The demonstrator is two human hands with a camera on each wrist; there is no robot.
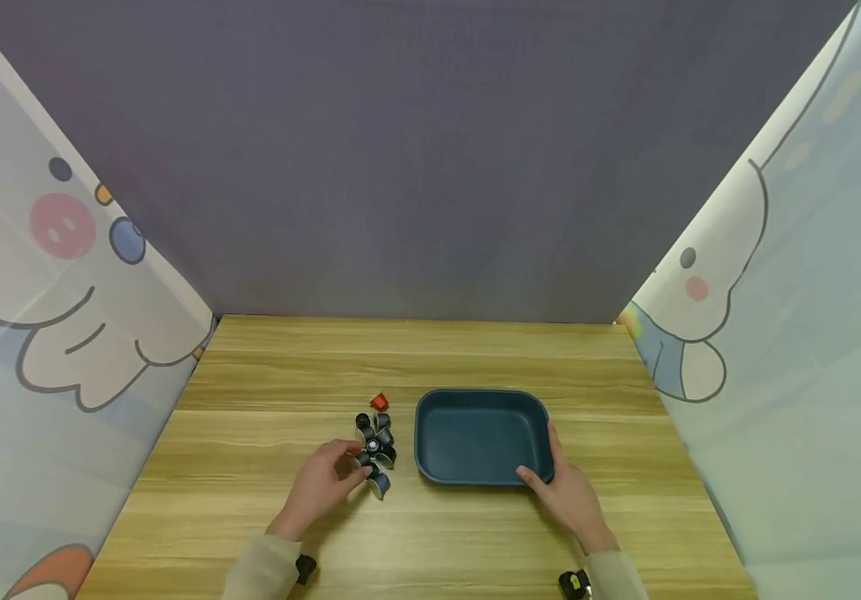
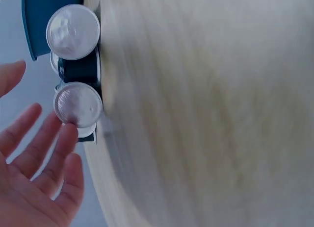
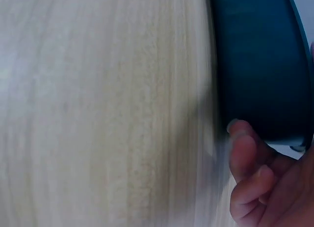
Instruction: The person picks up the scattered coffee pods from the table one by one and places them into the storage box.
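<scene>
Tray (image 1: 475, 440), dark blue, rounded: near right corner was gripped between thumb and fingers of right hand (image 1: 568, 496), presumably for steadiness. Left hand (image 1: 321, 483): fingers were spread wide at dark capsules (image 1: 373, 447), which lay clustered just left of tray, likely for easy reach. Capsules looked cup-shaped, silvery lids (image 2: 73, 32) facing various ways; small red item (image 1: 379, 402) lay left of tray's far corner
</scene>
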